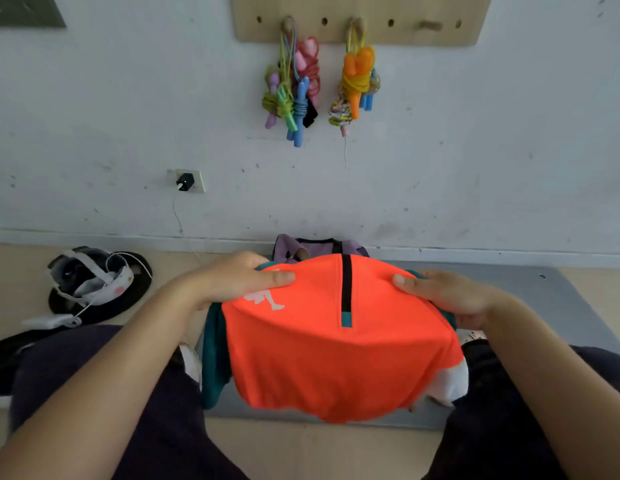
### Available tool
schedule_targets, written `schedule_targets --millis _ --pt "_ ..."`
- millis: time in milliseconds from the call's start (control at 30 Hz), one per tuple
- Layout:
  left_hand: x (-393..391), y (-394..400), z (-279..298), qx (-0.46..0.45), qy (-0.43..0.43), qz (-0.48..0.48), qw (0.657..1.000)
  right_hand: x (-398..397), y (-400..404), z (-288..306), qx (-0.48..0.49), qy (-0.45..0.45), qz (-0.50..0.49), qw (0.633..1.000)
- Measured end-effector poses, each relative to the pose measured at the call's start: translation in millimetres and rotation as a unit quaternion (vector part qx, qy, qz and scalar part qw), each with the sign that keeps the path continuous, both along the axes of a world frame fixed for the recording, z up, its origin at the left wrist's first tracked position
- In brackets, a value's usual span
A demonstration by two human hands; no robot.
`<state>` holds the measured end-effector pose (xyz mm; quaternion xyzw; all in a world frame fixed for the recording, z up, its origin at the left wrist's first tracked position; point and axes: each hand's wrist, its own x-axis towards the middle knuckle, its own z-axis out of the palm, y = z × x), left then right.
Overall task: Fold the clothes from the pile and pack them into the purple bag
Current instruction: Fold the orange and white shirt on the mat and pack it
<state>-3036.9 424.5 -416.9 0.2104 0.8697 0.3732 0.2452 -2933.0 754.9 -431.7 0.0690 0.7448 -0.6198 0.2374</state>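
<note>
Both the left hand (232, 282) and the right hand (450, 296) grip the top corners of a folded bright orange jersey with teal trim (336, 358), held above the grey floor mat (561, 299), in front of the purple fabric bag (315, 247) at the mat's far edge by the wall.

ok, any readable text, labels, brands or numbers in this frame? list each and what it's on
No readable words or numbers anywhere.
White figure logo on the orange folded sports garment: a picture mark, no letters legible.
White strap on the dark headset on the floor: a pink spot, no text legible.
Black plug in the white wall socket: no marking legible.
Purple fabric bag behind the garment: no label visible.
</note>
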Motion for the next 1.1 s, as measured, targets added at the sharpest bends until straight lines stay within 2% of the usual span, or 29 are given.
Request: schedule_targets --millis 167,267,367,467,600,733,867,933,1000,1100 --pt "-20.8 0.3 35.3 0.041 0.024 0.007 0.999 -21.3 6.2 36.7 -0.02 0.061 0.0 0.998" --pt "-55.7 9.7 15.5 0.034 -0.001 0.025 0.999 -53.5 11.7 27.1 0.082 0.062 -0.023 0.994" --pt "-97.3 26.8 -59.1 -0.015 -0.053 0.042 0.998 -98.1 16.6 -37.1 0.239 0.03 -0.032 0.97" --pt "-119.8 41.9 -181.0 -0.094 -0.128 0.048 0.986 -131.8 14.5 -150.7 0.324 -0.047 0.024 0.944" --pt "-116.9 44.9 -328.4 -0.152 -0.222 0.088 0.959 -136.1 8.8 -297.2 0.32 -0.161 0.022 0.933" --pt "-118.0 46.0 -406.7 -0.148 -0.253 0.131 0.947 -141.9 7.6 -377.0 0.287 -0.186 -0.033 0.939" --pt "-131.7 51.8 -430.4 -0.125 -0.334 0.147 0.923 -151.2 8.2 -401.6 0.239 -0.23 -0.047 0.942" --pt "-137.4 56.0 -434.2 -0.091 -0.36 0.184 0.91 -153.1 10.0 -408.0 0.216 -0.237 -0.088 0.943" --pt "-140.9 60.5 -432.9 -0.061 -0.347 0.213 0.912 -153.0 12.6 -408.2 0.193 -0.24 -0.118 0.944" --pt "-148.9 60.5 -419.2 -0.027 -0.272 0.215 0.938 -155.1 23.9 -396.2 0.199 -0.211 -0.097 0.952"
